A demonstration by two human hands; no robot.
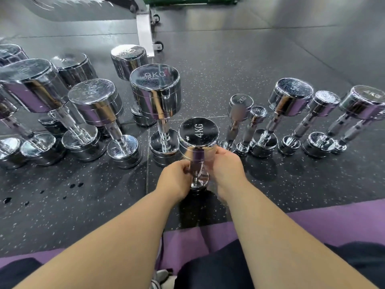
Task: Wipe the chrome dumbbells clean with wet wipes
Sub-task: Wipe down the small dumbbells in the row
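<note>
Now both hands grip upright 4KG dumbbell point(199, 140).

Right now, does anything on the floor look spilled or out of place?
Dark spots dot the floor left of the left hand, like spilled drops. Nothing else: that hand and the right hand hold the 4KG dumbbell upright; the other dumbbells stand on end.

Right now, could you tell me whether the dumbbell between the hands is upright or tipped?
Upright: the 4KG dumbbell stands on end, marked face up, other head below; left hand and right hand grip its handle.
</note>
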